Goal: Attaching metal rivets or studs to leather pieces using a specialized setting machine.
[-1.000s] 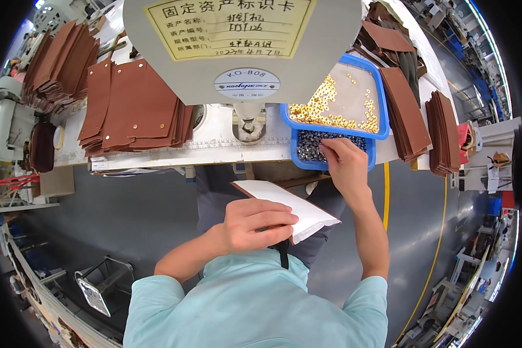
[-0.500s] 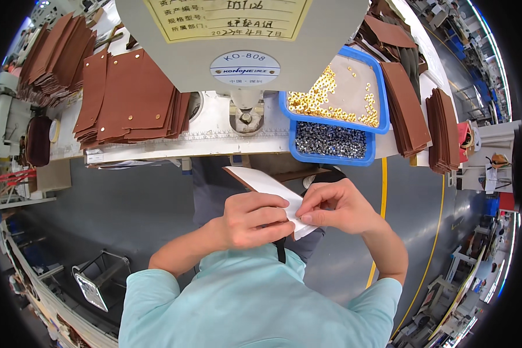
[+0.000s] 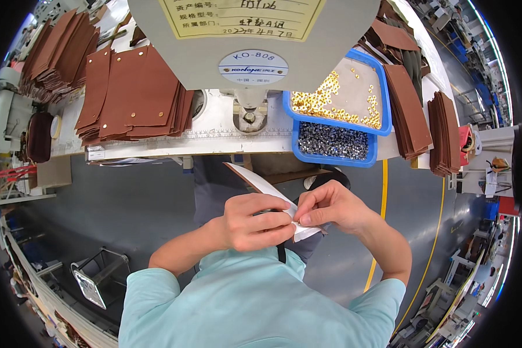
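My left hand (image 3: 256, 221) is closed on a long leather piece (image 3: 261, 183), white on the side facing up and brown along its edge. I hold it over my lap, slanting from upper left to lower right. My right hand (image 3: 337, 210) pinches thumb and forefinger together at the piece's near end, close to the left fingertips. A tiny dark speck shows at that pinch, too small to name. In front of me, a grey press machine (image 3: 250, 119) stands on the white worktable (image 3: 214, 144).
Gold ring-shaped fasteners fill part of a blue tray (image 3: 384, 87), which overlaps another blue tray (image 3: 334, 161) of silvery metal parts. Brown leather panels (image 3: 139, 87) with gold studs are stacked left of the press. Leather strips (image 3: 409, 116) lie to the right.
The right fingertips have shifted slightly left, closer to the left hand. The leather piece has tipped, so its white face looks narrower. The whole view has moved a little.
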The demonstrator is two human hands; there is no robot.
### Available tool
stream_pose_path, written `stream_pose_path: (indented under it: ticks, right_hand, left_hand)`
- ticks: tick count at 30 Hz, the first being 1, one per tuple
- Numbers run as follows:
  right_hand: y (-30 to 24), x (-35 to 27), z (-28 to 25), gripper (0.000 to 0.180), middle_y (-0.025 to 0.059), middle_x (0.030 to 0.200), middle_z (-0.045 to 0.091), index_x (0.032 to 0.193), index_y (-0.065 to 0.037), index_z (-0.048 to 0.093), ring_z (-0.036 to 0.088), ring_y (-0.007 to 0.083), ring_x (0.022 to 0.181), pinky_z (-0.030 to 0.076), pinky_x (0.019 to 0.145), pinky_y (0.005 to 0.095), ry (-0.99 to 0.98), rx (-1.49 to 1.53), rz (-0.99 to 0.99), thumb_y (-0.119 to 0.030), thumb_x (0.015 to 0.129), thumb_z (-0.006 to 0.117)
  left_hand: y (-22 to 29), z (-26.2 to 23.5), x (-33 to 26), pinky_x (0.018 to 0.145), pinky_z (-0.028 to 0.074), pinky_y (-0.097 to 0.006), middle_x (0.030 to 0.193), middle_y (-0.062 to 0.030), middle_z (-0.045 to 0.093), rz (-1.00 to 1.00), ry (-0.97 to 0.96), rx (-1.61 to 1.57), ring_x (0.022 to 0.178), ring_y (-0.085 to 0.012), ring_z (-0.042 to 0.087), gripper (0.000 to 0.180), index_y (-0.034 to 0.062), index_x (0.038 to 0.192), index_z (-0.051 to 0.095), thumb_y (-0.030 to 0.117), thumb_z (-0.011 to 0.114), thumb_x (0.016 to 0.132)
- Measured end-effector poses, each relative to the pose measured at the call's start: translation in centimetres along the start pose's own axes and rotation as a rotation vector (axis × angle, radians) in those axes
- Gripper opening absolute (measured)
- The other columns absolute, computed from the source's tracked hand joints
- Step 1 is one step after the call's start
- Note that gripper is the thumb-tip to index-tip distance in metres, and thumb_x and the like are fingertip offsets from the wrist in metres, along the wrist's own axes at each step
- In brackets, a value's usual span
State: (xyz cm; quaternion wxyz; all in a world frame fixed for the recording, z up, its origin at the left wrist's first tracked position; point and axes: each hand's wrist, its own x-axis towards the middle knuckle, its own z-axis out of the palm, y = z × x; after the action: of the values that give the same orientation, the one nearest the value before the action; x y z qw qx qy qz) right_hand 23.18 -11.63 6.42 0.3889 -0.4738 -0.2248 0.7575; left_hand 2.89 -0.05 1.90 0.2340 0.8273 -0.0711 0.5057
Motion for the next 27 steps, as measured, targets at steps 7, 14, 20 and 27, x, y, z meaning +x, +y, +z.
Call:
stream_pose_path:
  ticks: [7, 14, 20, 27]
  right_hand:
    - [0.0, 0.0, 0.2, 0.011, 0.0053, 0.086, 0.075, 0.098, 0.002, 0.077, 0.068, 0.0087, 0.081, 0.052, 0.072, 0.0241, 0.019, 0.064, 0.049, 0.000, 0.087, 0.076]
    - [0.2, -1.0, 1.6, 0.009, 0.0043, 0.090, 0.071, 0.099, -0.002, 0.076, 0.066, 0.0093, 0.078, 0.050, 0.065, 0.0226, 0.181, -0.348, -0.175, -0.004, 0.090, 0.074]
    - [0.1, -1.9, 3.7, 0.011, 0.0078, 0.090, 0.068, 0.100, -0.002, 0.076, 0.067, 0.0156, 0.072, 0.054, 0.060, 0.0295, 0.329, -0.855, -0.544, -0.006, 0.090, 0.073]
    - [0.4, -2.1, 3.4, 0.018, 0.0094, 0.087, 0.069, 0.098, -0.002, 0.077, 0.068, 0.0241, 0.072, 0.056, 0.062, 0.0333, 0.354, -1.113, -0.732, -0.006, 0.081, 0.077]
  left_hand:
    - [0.0, 0.1, -0.1, 0.063, 0.059, -0.029, 0.085, 0.0001, 0.066, 0.000, 0.010, -0.001, 0.082, -0.0207, 0.071, 0.025, 0.0104, 0.083, 0.071, 0.011, 0.079, 0.060]
    - [0.0, -0.2, -0.6, 0.061, 0.058, -0.029, 0.085, -0.0005, 0.066, -0.058, -0.026, 0.014, 0.080, -0.0216, 0.071, 0.027, 0.0100, 0.083, 0.071, 0.011, 0.077, 0.057]
    - [-0.1, 0.2, -0.9, 0.060, 0.059, -0.030, 0.087, -0.0048, 0.066, -0.074, -0.006, -0.047, 0.077, -0.0233, 0.070, 0.030, 0.0055, 0.085, 0.071, 0.009, 0.077, 0.057]
    - [0.4, 0.3, -1.1, 0.060, 0.058, -0.033, 0.087, -0.0094, 0.063, -0.111, -0.035, -0.051, 0.072, -0.0239, 0.067, 0.032, -0.0023, 0.092, 0.069, 0.003, 0.079, 0.062]
